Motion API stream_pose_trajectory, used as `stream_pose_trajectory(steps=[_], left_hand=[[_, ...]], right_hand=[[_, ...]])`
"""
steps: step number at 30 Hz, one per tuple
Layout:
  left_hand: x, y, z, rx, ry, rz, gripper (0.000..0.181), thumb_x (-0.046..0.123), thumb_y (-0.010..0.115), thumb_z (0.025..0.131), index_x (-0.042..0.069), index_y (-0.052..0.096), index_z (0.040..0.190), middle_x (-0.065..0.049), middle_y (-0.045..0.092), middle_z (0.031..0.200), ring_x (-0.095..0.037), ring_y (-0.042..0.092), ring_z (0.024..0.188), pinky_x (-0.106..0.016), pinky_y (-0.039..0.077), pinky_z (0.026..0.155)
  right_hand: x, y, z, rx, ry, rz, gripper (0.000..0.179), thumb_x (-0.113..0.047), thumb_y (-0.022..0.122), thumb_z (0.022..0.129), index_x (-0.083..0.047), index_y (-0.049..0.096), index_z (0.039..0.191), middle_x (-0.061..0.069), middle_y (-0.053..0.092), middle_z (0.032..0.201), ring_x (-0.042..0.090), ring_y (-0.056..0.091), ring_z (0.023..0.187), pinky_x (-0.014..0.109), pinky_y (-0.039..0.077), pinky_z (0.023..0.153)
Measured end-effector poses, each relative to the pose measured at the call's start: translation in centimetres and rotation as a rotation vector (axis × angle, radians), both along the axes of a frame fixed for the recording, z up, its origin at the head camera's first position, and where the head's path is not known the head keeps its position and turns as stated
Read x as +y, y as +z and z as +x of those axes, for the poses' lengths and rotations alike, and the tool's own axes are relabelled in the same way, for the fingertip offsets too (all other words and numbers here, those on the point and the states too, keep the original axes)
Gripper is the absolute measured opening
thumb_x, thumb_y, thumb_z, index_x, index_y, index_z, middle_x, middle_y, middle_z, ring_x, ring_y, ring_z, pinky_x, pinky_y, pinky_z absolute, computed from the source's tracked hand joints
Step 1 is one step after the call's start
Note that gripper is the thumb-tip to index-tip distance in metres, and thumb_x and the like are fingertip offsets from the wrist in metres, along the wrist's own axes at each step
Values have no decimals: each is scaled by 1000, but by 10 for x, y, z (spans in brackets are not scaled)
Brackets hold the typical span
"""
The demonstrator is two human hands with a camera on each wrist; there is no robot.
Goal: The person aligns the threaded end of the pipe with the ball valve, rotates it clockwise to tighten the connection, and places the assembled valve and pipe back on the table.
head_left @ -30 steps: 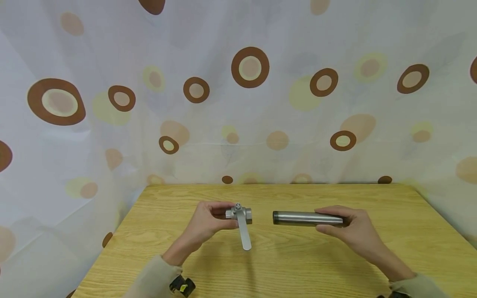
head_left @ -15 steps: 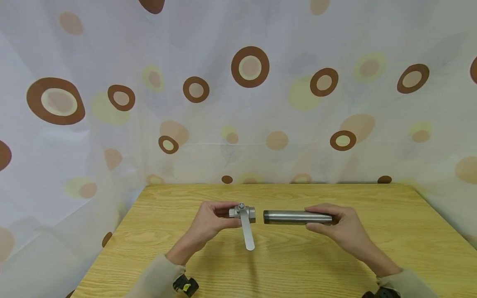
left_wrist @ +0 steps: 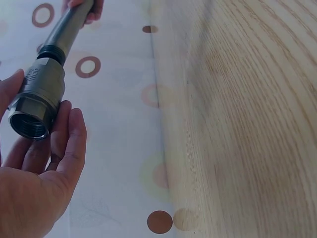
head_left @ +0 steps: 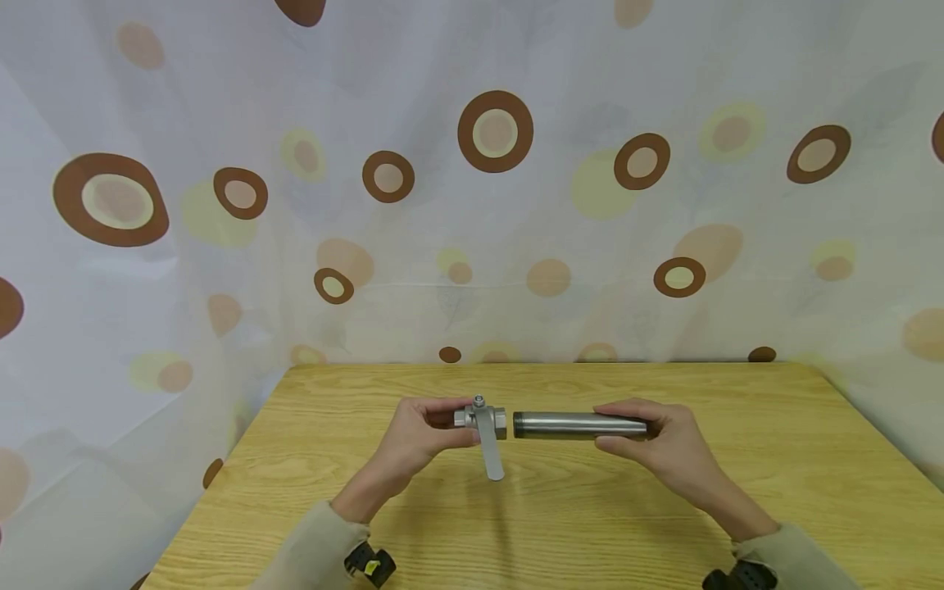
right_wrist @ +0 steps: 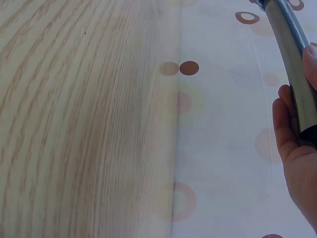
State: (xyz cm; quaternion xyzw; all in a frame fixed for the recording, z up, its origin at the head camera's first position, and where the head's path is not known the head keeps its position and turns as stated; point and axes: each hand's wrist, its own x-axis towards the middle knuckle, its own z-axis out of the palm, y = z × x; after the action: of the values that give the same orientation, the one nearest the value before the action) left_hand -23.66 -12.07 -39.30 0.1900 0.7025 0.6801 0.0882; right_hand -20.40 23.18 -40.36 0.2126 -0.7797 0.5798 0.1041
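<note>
My left hand (head_left: 413,438) pinches a silver ball valve (head_left: 499,424) between thumb and fingers, its flat lever handle (head_left: 490,451) pointing down toward me. In the left wrist view the valve's (left_wrist: 42,89) open threaded end faces the camera. My right hand (head_left: 664,442) grips a steel pipe (head_left: 564,424) near its right end and holds it level. The pipe's dark threaded left end (head_left: 519,424) lines up with the valve's right opening, a narrow gap between them in the head view. Along the right wrist view runs the same pipe (right_wrist: 287,49), thumb and fingers around it.
Under both hands lies a wood-grain table (head_left: 575,524). A white curtain (head_left: 546,221) with brown and yellow circles hangs behind the table and along its sides. A dark wrist device (head_left: 370,565) sits by the left sleeve (head_left: 313,545).
My right hand has brought the pipe leftward, close to the valve's opening. The left hand and valve have shifted slightly right, and the lever handle looks shorter from this angle.
</note>
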Motion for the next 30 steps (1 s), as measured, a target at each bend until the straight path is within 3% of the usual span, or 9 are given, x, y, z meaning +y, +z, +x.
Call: stream_pose_trajectory(steps=[11, 30], left_hand=[[0, 0, 0, -21, -6, 26, 48, 3, 87, 86, 1, 73, 132, -15, 76, 117, -27, 74, 105, -41, 61, 92], [2, 0, -1, -26, -17, 30, 47, 3, 88, 85, -2, 74, 129, -16, 77, 115, -25, 75, 102, -40, 61, 91]], right_hand=[[-6, -2, -6, -2, 15, -6, 37, 0, 84, 87, 1, 77, 124, 0, 75, 115, 14, 74, 95, 34, 64, 71], [-7, -4, -5, 29, 47, -35, 37, 3, 84, 87, 2, 77, 123, 4, 74, 113, 16, 73, 94, 34, 64, 70]])
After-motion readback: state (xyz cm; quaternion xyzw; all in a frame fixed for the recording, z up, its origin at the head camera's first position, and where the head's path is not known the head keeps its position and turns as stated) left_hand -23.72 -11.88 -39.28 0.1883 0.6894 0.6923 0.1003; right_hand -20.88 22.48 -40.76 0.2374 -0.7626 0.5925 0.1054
